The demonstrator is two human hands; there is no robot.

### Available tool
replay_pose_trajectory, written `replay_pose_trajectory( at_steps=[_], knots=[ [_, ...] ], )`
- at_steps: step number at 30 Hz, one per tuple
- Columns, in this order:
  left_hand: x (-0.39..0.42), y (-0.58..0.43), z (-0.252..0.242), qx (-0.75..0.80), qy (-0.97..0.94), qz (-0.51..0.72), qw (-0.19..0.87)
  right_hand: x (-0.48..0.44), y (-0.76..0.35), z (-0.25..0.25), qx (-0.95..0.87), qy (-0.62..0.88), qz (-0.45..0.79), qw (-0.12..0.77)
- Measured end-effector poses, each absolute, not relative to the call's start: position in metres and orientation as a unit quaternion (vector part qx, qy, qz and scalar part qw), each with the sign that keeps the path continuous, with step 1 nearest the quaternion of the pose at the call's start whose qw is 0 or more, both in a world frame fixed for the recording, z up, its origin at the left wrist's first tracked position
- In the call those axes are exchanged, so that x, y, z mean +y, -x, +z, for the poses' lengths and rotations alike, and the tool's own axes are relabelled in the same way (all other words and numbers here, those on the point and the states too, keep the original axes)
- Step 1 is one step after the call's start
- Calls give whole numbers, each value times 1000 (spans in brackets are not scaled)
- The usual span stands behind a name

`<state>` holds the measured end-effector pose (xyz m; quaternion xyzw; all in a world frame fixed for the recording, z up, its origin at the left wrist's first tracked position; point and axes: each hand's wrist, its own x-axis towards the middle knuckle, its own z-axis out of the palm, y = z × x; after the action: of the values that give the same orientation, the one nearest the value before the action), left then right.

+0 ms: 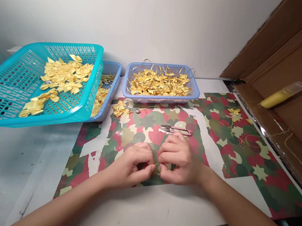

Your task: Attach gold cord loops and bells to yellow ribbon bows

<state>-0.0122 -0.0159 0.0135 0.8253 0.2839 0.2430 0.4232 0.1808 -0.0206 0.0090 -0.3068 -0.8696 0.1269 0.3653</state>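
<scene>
My left hand [136, 166] and my right hand [176, 160] meet low over the patterned sheet, both pinching. A short stretch of thin yellowish cord [157, 164] shows between their fingertips; the rest of it is hidden by the fingers. Just beyond my right hand lies a pair of thread snips [176, 130] with pink handles, blades toward the left. A yellow ribbon bow [120, 108] rests farther back on the left, beside a gold cord [148, 107] and a small silvery piece [137, 111].
A turquoise basket [95, 84] of yellow bows stands at left, partly over a blue basket [111, 97]. Another blue basket [159, 100] at the back holds bows with gold cords. On the right are a loose bow [233, 111], a cardboard box [294, 46] and a yellow-filled tube [282, 95].
</scene>
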Motion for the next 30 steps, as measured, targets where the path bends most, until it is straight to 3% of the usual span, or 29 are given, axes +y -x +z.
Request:
replay_pose_trajectory(
  at_steps=[4,7,11,16,20,25,30],
  knots=[
    [-16,14,13,284,-818,253,432,-15,-190,15,-864,308,167,361],
    [-16,18,12,294,-801,276,442,-2,-208,16,-831,403,176,342],
    [-16,21,11,318,-764,311,468,18,-233,5,-788,562,82,237],
    [-17,19,9,336,-729,347,484,22,-237,-2,-792,574,111,174],
    [-18,18,8,348,-712,361,491,14,-226,8,-758,583,215,200],
    [-17,18,7,378,-697,368,486,-3,-216,26,-682,498,481,236],
    [-17,18,6,392,-683,381,485,-10,-213,33,-651,460,570,199]
  ],
)
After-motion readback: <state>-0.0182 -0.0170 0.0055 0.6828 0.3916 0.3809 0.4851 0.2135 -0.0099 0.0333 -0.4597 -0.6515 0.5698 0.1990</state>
